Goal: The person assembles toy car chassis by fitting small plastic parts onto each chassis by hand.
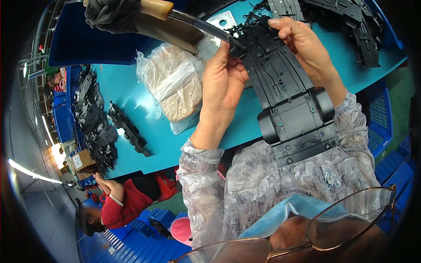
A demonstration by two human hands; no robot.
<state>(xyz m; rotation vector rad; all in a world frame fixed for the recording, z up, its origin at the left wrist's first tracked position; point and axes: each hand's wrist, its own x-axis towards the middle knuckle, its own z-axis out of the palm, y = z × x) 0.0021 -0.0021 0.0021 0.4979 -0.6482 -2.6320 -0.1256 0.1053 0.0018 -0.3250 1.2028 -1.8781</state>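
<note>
Both my hands hold a long black plastic chassis [285, 92] with molded ribs, holes and two rounded wheel arches. Its wide end tilts down toward my body. My left hand [223, 81] grips the far left edge, thumb up and fingers curled, partly hidden. My right hand [307, 46] pinches the far right corner between thumb and fingers. A metal rod [204, 28] with a wooden handle [156, 8] slants in from the upper left; its tip meets the chassis beside my left thumb. Thin black parts [250, 24] lie at the chassis's far end.
A plastic-wrapped tan block [175, 83] sits on the teal table [162, 151], left of my left hand. Black molded parts [94, 118] pile at the far left, and more [351, 22] at upper right. A blue bin [94, 41] stands behind. A co-worker in red [131, 199] sits at left.
</note>
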